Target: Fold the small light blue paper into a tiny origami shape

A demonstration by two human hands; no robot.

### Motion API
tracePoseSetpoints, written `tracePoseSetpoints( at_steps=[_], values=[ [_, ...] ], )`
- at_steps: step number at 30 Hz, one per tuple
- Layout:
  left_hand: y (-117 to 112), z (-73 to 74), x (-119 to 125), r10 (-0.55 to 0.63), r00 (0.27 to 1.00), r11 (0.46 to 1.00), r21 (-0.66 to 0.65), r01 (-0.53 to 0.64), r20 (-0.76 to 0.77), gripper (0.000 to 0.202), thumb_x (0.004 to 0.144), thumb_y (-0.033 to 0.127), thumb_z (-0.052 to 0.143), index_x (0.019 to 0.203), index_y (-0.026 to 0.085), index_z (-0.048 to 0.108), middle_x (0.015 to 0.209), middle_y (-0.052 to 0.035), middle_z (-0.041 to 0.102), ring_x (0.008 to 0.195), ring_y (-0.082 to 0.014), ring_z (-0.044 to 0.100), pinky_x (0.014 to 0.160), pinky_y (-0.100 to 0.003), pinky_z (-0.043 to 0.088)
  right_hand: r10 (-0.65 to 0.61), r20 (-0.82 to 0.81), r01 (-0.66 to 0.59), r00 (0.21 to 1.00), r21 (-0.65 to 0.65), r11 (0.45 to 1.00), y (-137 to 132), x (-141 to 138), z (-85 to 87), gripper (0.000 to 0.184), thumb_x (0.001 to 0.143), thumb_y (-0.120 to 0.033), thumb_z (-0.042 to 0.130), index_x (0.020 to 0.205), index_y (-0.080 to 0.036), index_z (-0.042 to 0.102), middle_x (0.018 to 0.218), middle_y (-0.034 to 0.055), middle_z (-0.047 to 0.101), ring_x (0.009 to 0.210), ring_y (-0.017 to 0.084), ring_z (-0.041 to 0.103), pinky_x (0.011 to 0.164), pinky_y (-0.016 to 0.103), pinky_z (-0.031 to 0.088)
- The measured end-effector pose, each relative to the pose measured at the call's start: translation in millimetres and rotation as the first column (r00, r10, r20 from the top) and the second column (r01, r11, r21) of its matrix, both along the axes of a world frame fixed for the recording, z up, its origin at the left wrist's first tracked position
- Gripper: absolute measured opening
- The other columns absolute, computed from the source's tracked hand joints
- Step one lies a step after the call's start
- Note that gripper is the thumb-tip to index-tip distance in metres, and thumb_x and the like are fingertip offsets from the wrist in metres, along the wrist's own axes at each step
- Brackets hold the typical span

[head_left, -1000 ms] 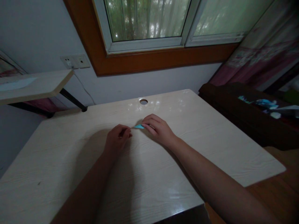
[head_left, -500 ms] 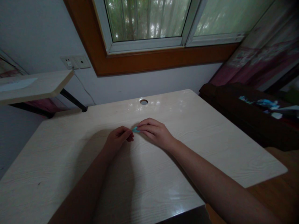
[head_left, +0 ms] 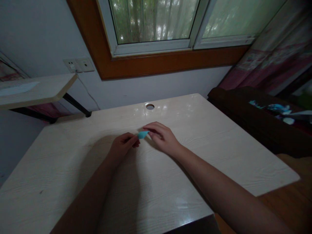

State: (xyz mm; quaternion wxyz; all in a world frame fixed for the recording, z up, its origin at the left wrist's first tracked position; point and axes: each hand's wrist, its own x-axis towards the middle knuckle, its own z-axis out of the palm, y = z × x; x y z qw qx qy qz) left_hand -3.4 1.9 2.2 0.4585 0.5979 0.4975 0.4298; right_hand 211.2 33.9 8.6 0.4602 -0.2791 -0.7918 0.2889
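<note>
A small teal piece, which looks like folded paper [head_left: 142,134], is held just above or against the middle of the desk; I cannot tell which. My left hand [head_left: 124,143] is closed, with thumb and index finger pinching the piece at its left end. On the other side, my right hand [head_left: 162,136] has its thumb and fingers apart. Its index finger reaches over the top of the piece, and the thumb tip is at the piece's right corner. Whether that thumb touches the corner is too small to tell.
The pale wood desk [head_left: 219,143] has a round cable hole [head_left: 150,106] near its back edge. A raised shelf [head_left: 36,91] on black legs stands at the left. Behind are a wall socket [head_left: 78,65] and a window [head_left: 156,22]; a dark brown sofa [head_left: 243,113] is at the right.
My right fingers have loosened and spread, uncovering more of the teal piece. It now shows as a wider, flat shape. My left hand has hardly moved.
</note>
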Motion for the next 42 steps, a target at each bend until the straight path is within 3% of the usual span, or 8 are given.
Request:
tracePoseSetpoints(
  at_steps=[2,5,10,14,20,25,28,42],
  values=[
    [-0.4,0.1,0.3,-0.007,1.000,1.000,-0.018,0.007,0.002,0.026,0.085,0.041,0.064,0.078,0.016,0.070,0.072,-0.0031,0.070,0.068,-0.0142,0.064,0.067,-0.024,0.053,-0.012,-0.070,-0.001,0.997,-0.177,0.984,1.9,-2.0,-5.9,0.027,0.093,-0.026,0.058,0.119,-0.023,0.065,0.110,0.0086,0.071,0.099,0.019,0.068,0.090,0.036,0.055],
    [-0.6,-1.6,1.0,-0.028,1.000,0.999,-0.036,0.028,-0.010,0.026,0.085,0.041,0.064,0.079,0.016,0.070,0.072,-0.0029,0.070,0.069,-0.0148,0.065,0.068,-0.025,0.052,0.000,-0.155,-0.064,0.988,-0.406,0.912,4.1,-6.1,-15.4,0.031,0.085,-0.034,0.069,0.113,-0.022,0.068,0.106,0.0081,0.073,0.093,0.018,0.069,0.085,0.034,0.055],
    [-0.8,-4.3,2.9,-0.051,0.991,0.998,0.024,0.054,-0.125,0.026,0.087,0.039,0.062,0.078,0.016,0.069,0.073,-0.0026,0.070,0.070,-0.0150,0.063,0.068,-0.025,0.050,0.024,-0.281,-0.187,0.959,-0.570,0.800,4.9,-9.9,-21.6,0.024,0.080,-0.033,0.073,0.098,-0.019,0.068,0.083,0.0031,0.071,0.073,0.014,0.067,0.069,0.027,0.054],
    [-1.6,-1.0,3.8,-0.077,0.961,0.987,0.117,0.111,-0.266,0.024,0.088,0.036,0.061,0.079,0.016,0.071,0.076,-0.0027,0.070,0.072,-0.0150,0.063,0.070,-0.025,0.046,0.024,-0.298,-0.199,0.954,-0.576,0.793,4.0,-10.2,-20.4,0.025,0.077,-0.033,0.076,0.094,-0.018,0.065,0.078,0.0017,0.069,0.071,0.013,0.066,0.065,0.026,0.051],
    [-1.3,1.3,2.4,-0.082,0.974,0.991,0.091,0.103,-0.209,0.028,0.090,0.037,0.059,0.074,0.016,0.070,0.073,-0.0027,0.070,0.071,-0.0150,0.063,0.070,-0.024,0.046,0.020,-0.234,-0.142,0.972,-0.517,0.844,2.3,-10.9,-21.0,0.024,0.080,-0.035,0.074,0.094,-0.019,0.063,0.078,0.0007,0.066,0.067,0.012,0.061,0.062,0.025,0.048],
    [-0.1,-3.9,0.2,-0.066,0.984,0.995,0.062,0.077,-0.165,0.030,0.089,0.040,0.060,0.076,0.016,0.071,0.074,-0.0040,0.070,0.073,-0.0162,0.065,0.070,-0.025,0.050,0.009,-0.093,-0.033,0.996,-0.256,0.966,1.9,-7.8,-13.0,0.008,0.085,-0.028,0.069,0.088,-0.020,0.068,0.090,0.0046,0.065,0.078,0.014,0.060,0.069,0.027,0.049],
    [0.8,-7.1,-1.4,-0.068,0.982,0.996,0.049,0.077,-0.174,0.030,0.088,0.043,0.060,0.077,0.017,0.072,0.075,-0.0043,0.071,0.073,-0.0167,0.065,0.070,-0.026,0.051,0.067,-0.046,-0.073,0.997,-0.164,0.984,1.7,-7.4,-8.8,0.007,0.087,-0.025,0.066,0.090,-0.021,0.070,0.096,0.0065,0.066,0.084,0.016,0.062,0.072,0.029,0.051],
    [0.0,-4.9,2.5,-0.081,0.962,0.995,0.034,0.093,-0.262,0.037,0.094,0.046,0.050,0.083,0.018,0.073,0.076,-0.0033,0.073,0.072,-0.0163,0.068,0.071,-0.025,0.050,0.056,-0.114,-0.088,0.992,-0.301,0.950,6.1,-6.9,-16.6,0.009,0.086,-0.025,0.068,0.092,-0.021,0.072,0.099,0.0056,0.066,0.088,0.016,0.062,0.077,0.030,0.050]
  ],
)
